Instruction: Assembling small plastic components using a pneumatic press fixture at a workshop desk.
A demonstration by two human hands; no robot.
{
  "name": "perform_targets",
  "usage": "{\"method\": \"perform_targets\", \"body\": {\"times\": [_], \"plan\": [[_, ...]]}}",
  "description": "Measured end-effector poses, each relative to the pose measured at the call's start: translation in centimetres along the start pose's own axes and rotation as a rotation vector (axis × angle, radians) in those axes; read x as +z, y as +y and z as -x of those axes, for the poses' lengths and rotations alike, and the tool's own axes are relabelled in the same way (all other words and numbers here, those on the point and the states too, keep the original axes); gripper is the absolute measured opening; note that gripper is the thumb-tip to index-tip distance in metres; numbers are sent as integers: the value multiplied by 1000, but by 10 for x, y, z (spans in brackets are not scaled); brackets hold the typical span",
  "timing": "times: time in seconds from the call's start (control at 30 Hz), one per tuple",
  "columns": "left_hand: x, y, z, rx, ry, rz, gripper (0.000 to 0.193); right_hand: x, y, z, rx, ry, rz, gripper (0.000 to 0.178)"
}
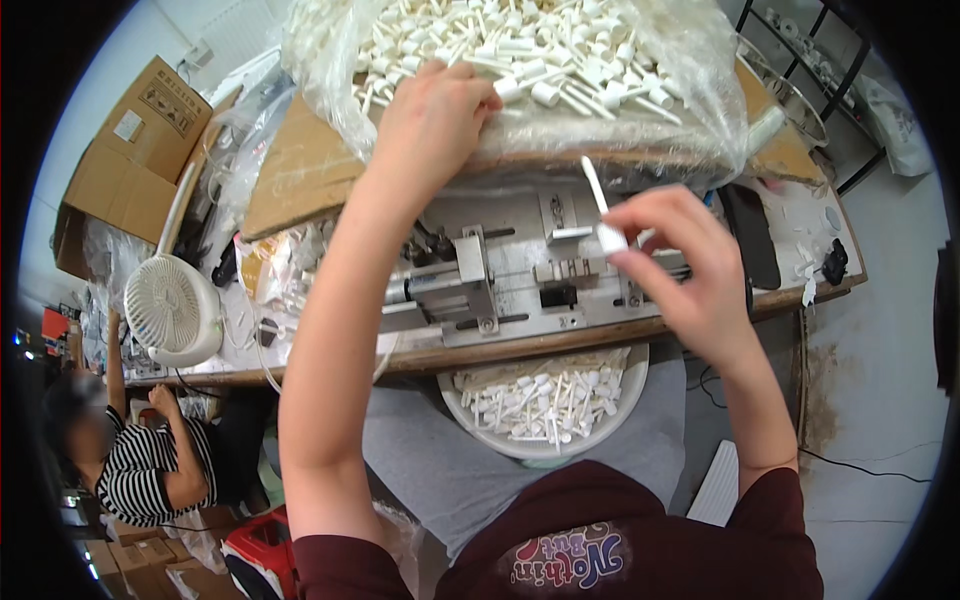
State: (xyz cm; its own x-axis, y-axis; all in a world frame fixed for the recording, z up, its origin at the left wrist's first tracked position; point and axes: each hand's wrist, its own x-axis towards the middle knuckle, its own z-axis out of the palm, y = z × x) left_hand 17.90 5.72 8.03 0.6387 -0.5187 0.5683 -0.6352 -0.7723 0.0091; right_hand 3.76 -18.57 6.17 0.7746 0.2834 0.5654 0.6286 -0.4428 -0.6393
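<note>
My right hand [680, 265] pinches a small white plastic piece with a cup-like head and a thin stem [595, 188]. The stem points up and away, above a metal bench fixture [475, 275] with clamps and blocks. My left hand [435, 120] reaches to the near edge of a big heap of similar white pieces [590, 60], lying on clear plastic sheeting [330, 60]. Its fingers are bent down at the heap, and whatever they grip is hidden. On my lap, below the bench edge, rests a round white basin [627, 415] with more such pieces.
A white fan [172, 308] stands at the bench's left end, near a tall cardboard box [130, 160]. A dark phone [750, 238] lies right of the fixture. Cardboard [290, 180] lies under the heap. Another person in a striped shirt [155, 475] sits at the left.
</note>
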Motion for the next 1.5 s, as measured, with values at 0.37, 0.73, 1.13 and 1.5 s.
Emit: {"method": "perform_targets", "body": {"times": [0.37,0.73,1.13,1.5], "plan": [[-22,3,14,-283,-102,87,26,59,9,66,-219,-191,542,27],[-59,63,44,-377,299,521,17,57,7,52,-158,-303,617,24],[-59,99,107,-178,96,558,40,26,5,-12,-114,-151,272,16],[2,150,147,-143,-60,155,32,47,48,-173,-89,-266,912,20]]}}
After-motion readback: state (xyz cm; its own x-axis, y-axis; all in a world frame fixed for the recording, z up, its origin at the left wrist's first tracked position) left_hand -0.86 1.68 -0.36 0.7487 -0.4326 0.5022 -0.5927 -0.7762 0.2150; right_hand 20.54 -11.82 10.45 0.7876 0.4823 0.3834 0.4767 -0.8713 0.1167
